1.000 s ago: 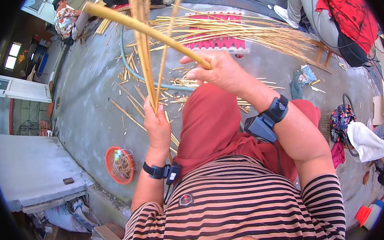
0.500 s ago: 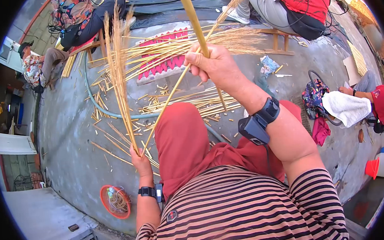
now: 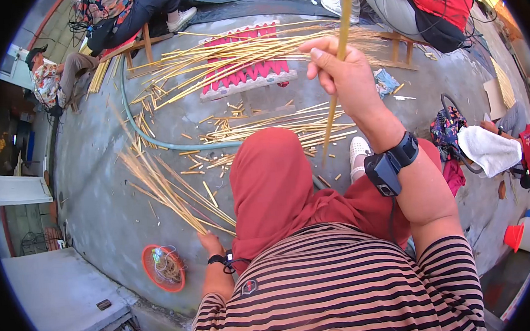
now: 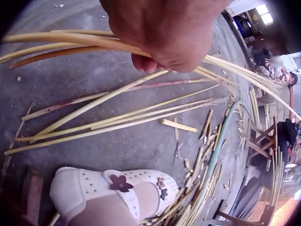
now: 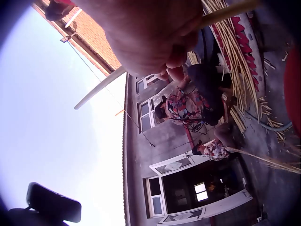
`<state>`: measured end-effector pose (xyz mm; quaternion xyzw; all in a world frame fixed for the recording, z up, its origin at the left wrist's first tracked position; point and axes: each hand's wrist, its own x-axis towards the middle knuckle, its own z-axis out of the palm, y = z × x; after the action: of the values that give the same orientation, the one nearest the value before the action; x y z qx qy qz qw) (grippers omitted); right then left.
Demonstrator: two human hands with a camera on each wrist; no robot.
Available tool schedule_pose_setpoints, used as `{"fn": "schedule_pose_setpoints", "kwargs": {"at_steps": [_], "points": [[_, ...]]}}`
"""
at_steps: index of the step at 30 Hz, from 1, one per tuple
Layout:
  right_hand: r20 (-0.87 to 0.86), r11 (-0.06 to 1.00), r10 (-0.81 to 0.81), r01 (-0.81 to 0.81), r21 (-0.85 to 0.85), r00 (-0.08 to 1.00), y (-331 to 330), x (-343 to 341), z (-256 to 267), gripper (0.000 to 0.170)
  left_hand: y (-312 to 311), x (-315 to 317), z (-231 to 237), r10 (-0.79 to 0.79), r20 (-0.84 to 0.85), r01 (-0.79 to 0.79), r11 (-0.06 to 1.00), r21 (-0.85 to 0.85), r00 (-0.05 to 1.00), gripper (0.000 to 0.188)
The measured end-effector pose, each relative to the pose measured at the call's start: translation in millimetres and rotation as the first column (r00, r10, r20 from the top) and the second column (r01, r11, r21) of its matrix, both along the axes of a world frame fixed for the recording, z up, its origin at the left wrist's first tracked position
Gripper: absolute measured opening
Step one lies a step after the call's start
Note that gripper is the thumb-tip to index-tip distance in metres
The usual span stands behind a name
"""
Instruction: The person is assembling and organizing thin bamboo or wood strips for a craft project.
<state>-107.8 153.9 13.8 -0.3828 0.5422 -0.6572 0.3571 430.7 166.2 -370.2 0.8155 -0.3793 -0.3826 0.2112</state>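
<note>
In the head view my left hand [image 3: 211, 244] is low beside my left knee, gripping the lower ends of several long straw stalks [image 3: 180, 210] whose feathery tops spread over the floor. The left wrist view shows this hand [image 4: 164, 28] from close up, with the held stalks [image 4: 94, 41] passing under the palm. My right hand [image 3: 346, 78] is raised beyond my right knee and holds a long wooden stick [image 3: 335, 116] steeply upright, its index finger pointing out to the left. In the right wrist view the stick [image 5: 99, 89] emerges on both sides of the fist.
More stalks [image 3: 234, 55] lie across a pink-and-white rack [image 3: 248, 87] ahead. Cut pieces [image 3: 215, 150] and a hose [image 3: 154, 142] are on the floor. An orange basin [image 3: 152, 269] stands at left. Other people sit on low benches; a white towel [image 3: 488, 147] hangs at right.
My left hand has lowered its stalks from upright to near the floor at left. The thin stalk that crossed to my right hand has left it. The right hand keeps the stick, farther right.
</note>
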Motion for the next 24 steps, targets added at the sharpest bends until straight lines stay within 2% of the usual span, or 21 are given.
{"fn": "schedule_pose_setpoints", "kwargs": {"at_steps": [1,2,3,5,6,7,8,9,10,11,12,13,14,16,19,22,23,24], "points": [[0.064,0.995,-0.055,0.060,-0.078,0.996,1.5,-2.8,1.2,0.018,5.3,-3.6,-4.3,-0.153,0.147,0.141,0.986,0.088,0.977,0.060],[0.129,0.981,-0.100,0.119,-0.151,0.987,2.6,-5.7,3.2,0.017,5.6,-7.4,-8.6,-0.306,0.275,0.259,0.946,0.193,0.911,0.066],[0.178,0.974,-0.114,0.146,-0.175,0.977,4.9,-6.0,6.6,0.017,-5.8,-10.3,-13.1,-0.293,0.319,0.287,0.956,0.066,0.901,0.072],[0.133,0.988,-0.079,0.095,-0.123,0.988,10.0,-1.9,13.6,0.017,-48.3,-32.1,0.4,-0.243,0.399,0.338,0.923,-0.185,0.884,0.084],[0.115,0.993,-0.059,0.070,-0.093,0.992,13.0,2.5,16.2,0.017,-88.0,-53.2,12.3,-0.233,0.476,0.394,0.878,-0.273,0.848,0.079],[0.066,1.000,0.022,-0.023,0.020,0.998,14.5,8.8,19.3,0.018,-129.1,-89.8,52.8,-0.315,0.337,0.431,0.828,-0.360,0.887,0.064],[0.039,0.992,0.096,-0.099,0.073,0.995,13.9,19.2,15.0,0.017,-162.6,-135.5,102.0,-0.398,0.353,0.529,0.697,-0.484,0.847,0.049],[0.016,0.977,0.170,-0.170,0.125,0.985,12.3,30.0,7.6,0.016,-190.5,-182.5,148.1,-0.449,0.457,0.641,0.527,-0.558,0.767,0.041],[-0.153,0.965,0.242,-0.222,0.138,0.958,11.1,39.1,-2.0,0.013,-214.8,-225.0,184.8,-0.535,0.446,0.675,0.378,-0.633,0.718,0.039],[-0.316,0.949,0.308,-0.269,0.162,0.897,11.6,47.7,-13.1,0.010,-246.0,-257.4,197.7,-0.533,0.563,0.749,0.231,-0.621,0.631,0.036],[-0.536,0.955,0.286,-0.280,0.095,0.794,12.9,54.2,-24.6,0.012,-262.5,-297.1,221.4,-0.564,0.577,0.749,0.116,-0.652,0.590,0.033],[-0.725,0.952,0.233,-0.304,0.033,0.648,15.0,59.5,-31.6,0.017,-282.6,-329.2,228.5,-0.562,0.630,0.774,0.030,-0.632,0.536,0.033],[-0.754,0.935,0.280,-0.349,0.072,0.594,18.5,62.3,-29.8,0.021,-300.5,-356.6,232.9,-0.555,0.679,0.793,-0.055,-0.607,0.481,0.032],[-0.756,0.935,0.292,-0.340,0.098,0.585,20.3,61.4,-26.5,0.021,-330.8,-401.1,229.8,-0.591,0.691,0.820,-0.083,-0.566,0.417,0.033],[-0.676,0.966,0.242,-0.241,0.098,0.696,21.2,51.5,-20.6,0.022,-357.1,-445.4,219.1,-0.569,0.732,0.866,-0.065,-0.496,0.376,0.029],[-0.610,0.973,0.219,-0.220,0.075,0.761,29.8,43.7,-16.8,0.020,-366.9,-471.1,214.0,-0.417,0.738,0.844,0.180,-0.505,0.531,0.025],[-0.590,0.962,0.270,-0.240,0.131,0.761,34.6,41.7,-14.9,0.020,-373.6,-475.6,206.7,-0.370,0.761,0.846,0.244,-0.474,0.533,0.025],[-0.587,0.961,0.271,-0.247,0.123,0.763,38.1,40.7,-13.3,0.019,-379.3,-475.1,202.7,-0.365,0.776,0.857,0.257,-0.447,0.514,0.025]]}}
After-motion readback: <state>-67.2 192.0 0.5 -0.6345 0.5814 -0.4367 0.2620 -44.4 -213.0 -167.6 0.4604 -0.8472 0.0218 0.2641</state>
